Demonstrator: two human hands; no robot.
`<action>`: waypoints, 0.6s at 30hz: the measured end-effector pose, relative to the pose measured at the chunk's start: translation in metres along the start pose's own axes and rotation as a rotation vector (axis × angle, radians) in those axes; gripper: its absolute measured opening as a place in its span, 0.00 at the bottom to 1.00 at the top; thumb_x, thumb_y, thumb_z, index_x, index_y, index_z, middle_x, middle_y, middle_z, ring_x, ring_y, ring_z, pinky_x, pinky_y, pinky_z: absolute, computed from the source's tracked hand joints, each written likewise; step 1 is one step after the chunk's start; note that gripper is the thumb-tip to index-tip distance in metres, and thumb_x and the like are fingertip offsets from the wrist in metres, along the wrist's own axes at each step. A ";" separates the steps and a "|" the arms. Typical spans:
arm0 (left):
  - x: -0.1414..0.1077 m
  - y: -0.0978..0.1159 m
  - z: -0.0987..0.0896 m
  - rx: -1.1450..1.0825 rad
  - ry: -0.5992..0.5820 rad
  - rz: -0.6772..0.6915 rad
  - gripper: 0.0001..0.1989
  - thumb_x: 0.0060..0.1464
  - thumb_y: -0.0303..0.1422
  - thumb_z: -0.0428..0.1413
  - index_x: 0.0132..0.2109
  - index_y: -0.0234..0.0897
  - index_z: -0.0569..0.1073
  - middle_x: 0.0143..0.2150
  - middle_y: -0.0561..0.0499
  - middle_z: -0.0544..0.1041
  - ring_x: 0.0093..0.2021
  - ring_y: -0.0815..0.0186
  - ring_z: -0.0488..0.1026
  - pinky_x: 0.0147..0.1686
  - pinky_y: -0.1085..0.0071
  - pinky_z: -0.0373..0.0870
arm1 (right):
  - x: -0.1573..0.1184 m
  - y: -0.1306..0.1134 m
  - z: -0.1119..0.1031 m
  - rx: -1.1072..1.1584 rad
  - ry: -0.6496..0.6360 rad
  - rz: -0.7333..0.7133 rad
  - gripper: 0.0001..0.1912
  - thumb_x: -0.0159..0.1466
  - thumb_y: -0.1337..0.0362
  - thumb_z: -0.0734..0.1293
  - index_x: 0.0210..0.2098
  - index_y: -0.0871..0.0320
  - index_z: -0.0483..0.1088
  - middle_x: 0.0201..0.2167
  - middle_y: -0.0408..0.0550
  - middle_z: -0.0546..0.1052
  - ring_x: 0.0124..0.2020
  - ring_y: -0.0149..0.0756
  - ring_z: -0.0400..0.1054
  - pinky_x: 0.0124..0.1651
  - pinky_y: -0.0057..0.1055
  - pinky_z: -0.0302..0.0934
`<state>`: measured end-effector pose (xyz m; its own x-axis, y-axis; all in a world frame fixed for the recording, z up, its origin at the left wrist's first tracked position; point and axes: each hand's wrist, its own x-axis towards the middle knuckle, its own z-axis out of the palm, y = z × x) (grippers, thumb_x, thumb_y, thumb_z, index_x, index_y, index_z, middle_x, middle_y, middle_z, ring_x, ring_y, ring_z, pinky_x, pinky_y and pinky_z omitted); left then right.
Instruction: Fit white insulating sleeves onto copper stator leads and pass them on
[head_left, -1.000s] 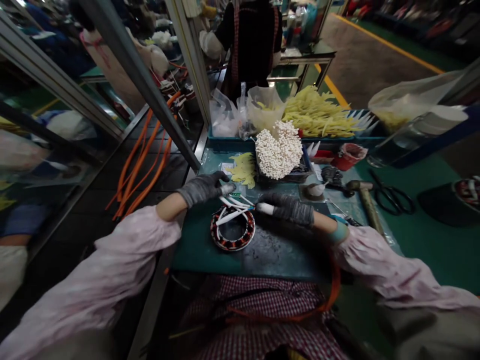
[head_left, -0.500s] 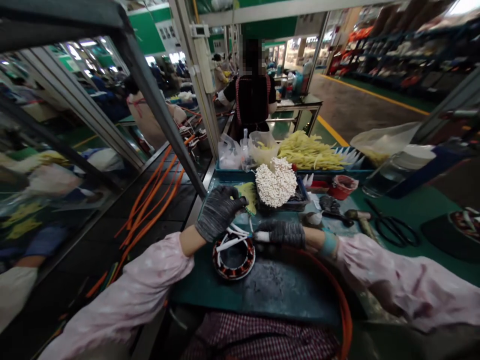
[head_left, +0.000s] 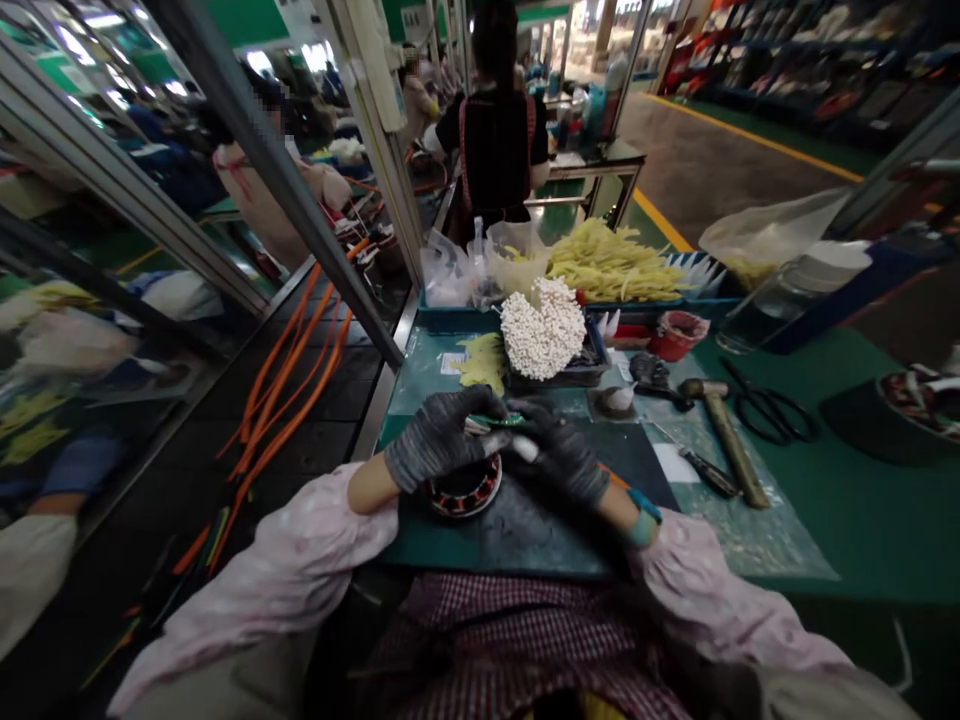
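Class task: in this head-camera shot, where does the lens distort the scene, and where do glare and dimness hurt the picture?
Head view: the wide lens slants the metal frame rails steeply toward the edges; head view: the lights at top left burn out to white glare; head view: the grey-gloved left hand and right hand sit in dim, low-contrast light.

No readable text; white paper slip [head_left: 452,363] on green mat [head_left: 420,400] perhaps printed, too blurred to tell.
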<state>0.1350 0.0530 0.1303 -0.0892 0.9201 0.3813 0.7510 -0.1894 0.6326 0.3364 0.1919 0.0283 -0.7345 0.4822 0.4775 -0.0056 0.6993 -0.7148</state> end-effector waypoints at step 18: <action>0.010 -0.052 -0.013 -0.103 0.410 -0.191 0.34 0.62 0.53 0.67 0.66 0.43 0.66 0.64 0.39 0.75 0.58 0.54 0.80 0.55 0.54 0.83 | 0.026 -0.022 -0.032 0.147 0.102 0.000 0.11 0.76 0.56 0.70 0.54 0.51 0.78 0.48 0.49 0.86 0.48 0.43 0.81 0.54 0.44 0.79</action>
<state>0.0865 0.0678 0.1099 -0.4864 0.7341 0.4738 0.6289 -0.0823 0.7731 0.3391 0.2060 0.0733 -0.6620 0.5387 0.5211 -0.1099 0.6180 -0.7785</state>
